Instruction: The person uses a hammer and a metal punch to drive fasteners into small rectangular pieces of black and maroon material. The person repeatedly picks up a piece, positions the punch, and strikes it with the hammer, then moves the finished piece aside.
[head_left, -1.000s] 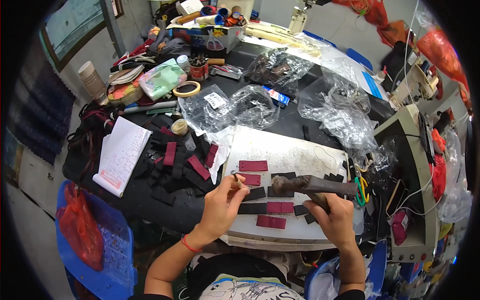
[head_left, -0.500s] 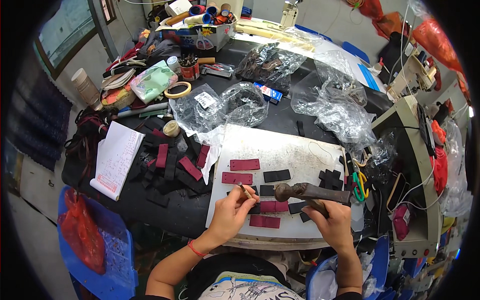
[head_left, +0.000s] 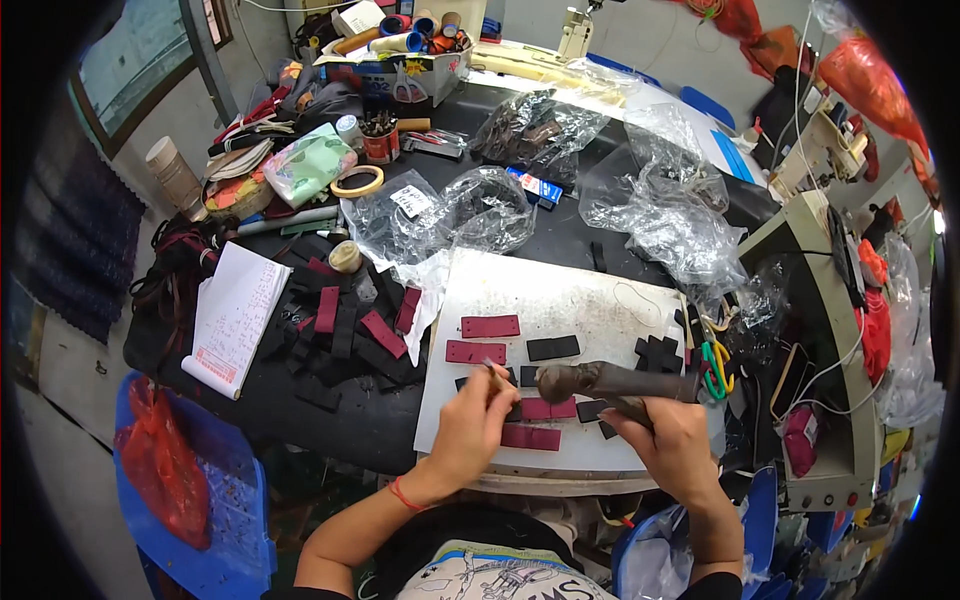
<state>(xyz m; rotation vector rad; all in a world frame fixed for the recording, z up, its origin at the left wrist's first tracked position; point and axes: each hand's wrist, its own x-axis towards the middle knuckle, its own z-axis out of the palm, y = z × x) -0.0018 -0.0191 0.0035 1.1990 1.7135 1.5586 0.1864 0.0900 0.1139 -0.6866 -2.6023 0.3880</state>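
My left hand point(head_left: 470, 428) is closed around a slim punch-like rod point(head_left: 490, 366), its upper end showing above my fingers. In my right hand point(head_left: 676, 448) I grip the handle of a hammer point(head_left: 615, 382). The dark hammer head hangs level over the white board point(head_left: 580, 290), to the right of the rod and apart from it. Maroon strips with small holes point(head_left: 476, 352) lie beyond my left hand. Another maroon strip point(head_left: 549, 408) lies below the hammer head, and a black strip point(head_left: 553, 347) just beyond it. The rod's lower end is hidden by my fingers.
Loose black and maroon strips point(head_left: 342, 330) pile up left of the board beside a notepad point(head_left: 238, 310). More black strips point(head_left: 660, 354) and green-and-yellow-handled scissors point(head_left: 716, 372) are at right. Clear plastic bags point(head_left: 680, 240) and a tape roll point(head_left: 357, 181) sit farther back.
My left hand has shifted slightly right with the rod, whose angle has changed. The hammer has moved slightly left, and my right forearm has swung outward.
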